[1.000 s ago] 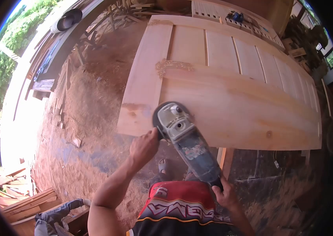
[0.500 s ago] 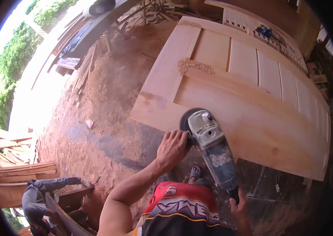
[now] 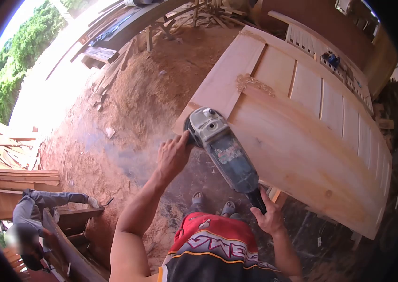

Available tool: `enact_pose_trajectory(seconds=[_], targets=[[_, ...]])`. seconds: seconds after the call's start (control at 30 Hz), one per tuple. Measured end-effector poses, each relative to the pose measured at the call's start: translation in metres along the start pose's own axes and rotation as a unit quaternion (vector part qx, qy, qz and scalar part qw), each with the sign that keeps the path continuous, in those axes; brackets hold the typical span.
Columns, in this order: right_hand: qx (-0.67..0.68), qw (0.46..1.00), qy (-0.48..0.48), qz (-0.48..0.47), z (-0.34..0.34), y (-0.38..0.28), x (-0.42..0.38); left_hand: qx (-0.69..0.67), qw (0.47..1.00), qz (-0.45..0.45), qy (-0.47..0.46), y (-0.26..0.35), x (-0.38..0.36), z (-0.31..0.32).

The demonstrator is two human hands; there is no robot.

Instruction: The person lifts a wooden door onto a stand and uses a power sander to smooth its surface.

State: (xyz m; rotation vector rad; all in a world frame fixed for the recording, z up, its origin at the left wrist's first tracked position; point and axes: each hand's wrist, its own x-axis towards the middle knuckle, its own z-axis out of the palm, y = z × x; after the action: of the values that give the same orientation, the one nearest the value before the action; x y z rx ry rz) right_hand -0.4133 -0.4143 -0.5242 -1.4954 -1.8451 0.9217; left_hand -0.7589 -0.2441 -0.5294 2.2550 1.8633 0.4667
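Note:
An angle grinder (image 3: 227, 152) with a grey head and a dark blue body is in both my hands. My left hand (image 3: 174, 152) is closed at the side of its head, on what looks like the side handle. Around the black rear grip my right hand (image 3: 268, 214) is wrapped. The grinder's dark disc lies over the near left corner of a pale wooden panelled door (image 3: 293, 164); whether the disc touches the wood is hidden beneath the head. Carved ornament (image 3: 254, 84) sits on the door's frame beyond the tool.
A co-worker in grey (image 3: 32, 211) bends over a wooden frame (image 3: 79, 218) at lower left. Timber (image 3: 8, 145) is piled on the left. A workbench (image 3: 133, 26) stands at the back. Behind the door, a slatted piece (image 3: 330, 58) bears a blue tool (image 3: 331, 59).
Both hands have carried the grinder left and farther away, along the door's near edge to its left corner. My view has shifted, and more of the co-worker shows.

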Motion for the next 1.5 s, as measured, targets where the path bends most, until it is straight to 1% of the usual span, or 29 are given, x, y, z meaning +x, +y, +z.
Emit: enact_pose_trajectory(seconds=[0.03,0.1,0.13,0.2,0.27,0.3,0.37,0.43,0.47,0.57,0.6,0.7,0.73,0.83,0.93,1.0,1.07,1.1,1.17,1.2,1.27,1.3,1.4,1.47,1.5], targets=[[0.008,1.0,-0.014,-0.007,0.004,0.001,0.016,-0.008,1.0,-0.012,0.007,-0.018,0.01,-0.003],[0.026,0.999,-0.038,-0.019,0.012,0.001,0.038,0.009,0.999,-0.035,0.02,-0.036,0.023,-0.007],[0.014,0.998,-0.035,-0.05,0.015,0.0,0.045,0.012,0.999,-0.04,0.027,-0.04,0.03,-0.007],[-0.031,0.997,0.002,-0.075,0.019,0.0,0.048,0.03,0.999,-0.036,0.025,-0.039,0.035,-0.009],[-0.066,0.992,0.041,-0.102,0.02,0.01,0.039,0.019,0.998,0.009,0.057,-0.029,0.032,-0.001],[-0.052,0.997,0.025,-0.05,0.014,0.013,0.028,0.012,0.997,0.033,0.073,-0.023,0.029,0.005],[-0.027,0.998,-0.005,0.054,-0.004,0.015,0.003,0.003,0.999,0.04,0.022,-0.001,0.019,0.005],[-0.022,0.996,0.0,0.084,-0.011,0.023,-0.022,-0.009,0.998,0.058,0.006,0.009,0.008,0.012],[-0.018,0.995,0.002,0.101,-0.011,0.026,-0.029,-0.005,0.997,0.072,0.025,0.011,0.003,0.017],[-0.031,0.991,-0.012,0.13,-0.001,0.027,-0.035,-0.01,0.998,0.064,0.012,0.003,0.003,0.01],[-0.053,0.996,0.008,0.072,0.006,0.02,-0.024,-0.02,0.998,0.053,0.013,-0.004,0.004,0.004],[-0.043,0.999,-0.002,0.033,0.024,0.007,0.014,-0.023,0.999,0.019,0.015,-0.033,0.015,-0.01],[0.011,0.997,-0.024,0.074,0.026,-0.007,0.029,-0.021,1.0,0.014,0.013,-0.043,0.021,-0.014],[-0.025,0.999,0.015,-0.03,0.034,-0.006,0.068,-0.015,1.0,0.008,0.003,-0.059,0.055,-0.015],[-0.138,0.983,0.068,-0.104,0.019,0.001,0.106,-0.021,1.0,0.014,-0.013,-0.057,0.103,-0.007],[-0.108,0.991,0.066,-0.04,0.01,0.032,0.117,-0.029,0.999,0.039,-0.011,-0.05,0.14,0.005],[-0.047,0.995,0.055,0.075,0.002,0.028,0.128,-0.035,0.998,0.059,-0.011,-0.04,0.171,0.017],[0.0,0.987,0.046,0.156,-0.007,0.007,0.136,-0.036,0.997,0.067,-0.011,-0.036,0.185,0.023],[0.049,0.968,0.036,0.244,-0.012,-0.009,0.138,-0.036,0.996,0.074,-0.018,-0.03,0.195,0.027],[0.051,0.965,0.036,0.253,-0.011,-0.011,0.137,-0.035,0.996,0.073,-0.025,-0.029,0.195,0.026],[0.038,0.975,0.047,0.215,-0.009,-0.001,0.134,-0.033,0.996,0.072,-0.031,-0.027,0.194,0.024],[0.024,0.984,0.059,0.169,0.001,0.014,0.122,-0.034,0.996,0.075,-0.029,-0.03,0.183,0.021],[-0.013,0.995,0.064,0.078,0.016,0.018,0.094,-0.025,0.997,0.063,-0.044,-0.037,0.148,0.006],[-0.106,0.99,0.078,-0.04,0.018,0.003,0.086,-0.016,0.997,0.058,-0.054,-0.037,0.125,-0.002],[-0.081,0.994,0.073,-0.016,0.019,-0.001,0.079,-0.014,0.997,0.057,-0.055,-0.036,0.113,-0.005]])
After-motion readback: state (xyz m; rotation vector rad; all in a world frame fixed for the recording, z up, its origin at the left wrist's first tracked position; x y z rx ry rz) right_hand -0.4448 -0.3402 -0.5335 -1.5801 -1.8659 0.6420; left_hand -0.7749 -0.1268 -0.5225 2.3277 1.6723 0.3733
